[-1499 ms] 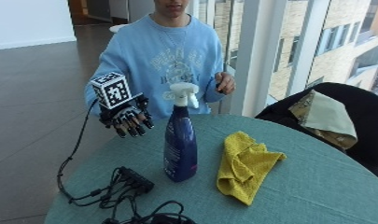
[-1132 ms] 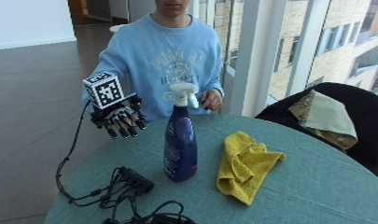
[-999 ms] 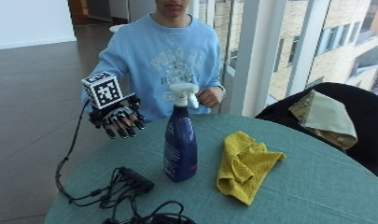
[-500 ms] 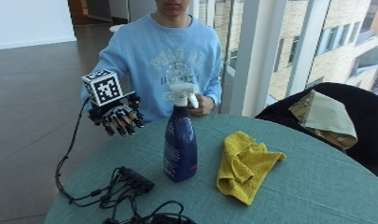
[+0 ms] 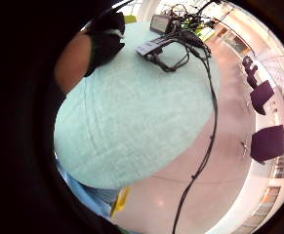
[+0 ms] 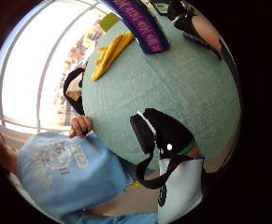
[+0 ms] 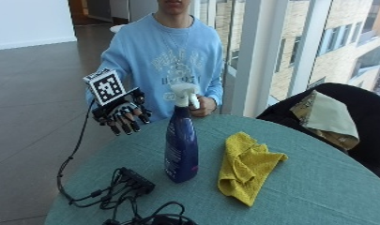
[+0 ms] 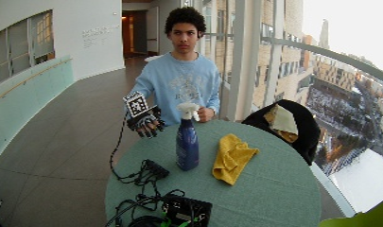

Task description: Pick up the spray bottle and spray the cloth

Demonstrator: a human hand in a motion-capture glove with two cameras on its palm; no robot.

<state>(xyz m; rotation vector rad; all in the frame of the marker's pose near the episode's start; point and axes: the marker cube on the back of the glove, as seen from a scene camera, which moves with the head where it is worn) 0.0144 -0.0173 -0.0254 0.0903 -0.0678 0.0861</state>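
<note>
A blue spray bottle (image 7: 181,145) with a white trigger head stands upright near the middle of the round teal table (image 7: 314,187). A crumpled yellow cloth (image 7: 246,166) lies just to its right, apart from it. My gloved right hand (image 7: 124,115) hovers above the table's far left edge, left of the bottle, with its fingers spread, pointing down and holding nothing. The person's bare left hand (image 7: 205,105) rests at the table's far edge behind the bottle. The thumb side palm view shows the bottle (image 6: 145,23) and the cloth (image 6: 108,51) well away from the palm.
A black power strip (image 7: 134,179) and tangled cables lie at the table's front left. A black device (image 8: 188,210) sits at the near edge. A dark chair (image 7: 358,126) draped with folded cloths stands at the right. Window pillars rise behind the table.
The bare left hand has dropped from chest height to the table's edge behind the bottle. My gloved hand has drifted only slightly. The bottle and the cloth have stayed put.
</note>
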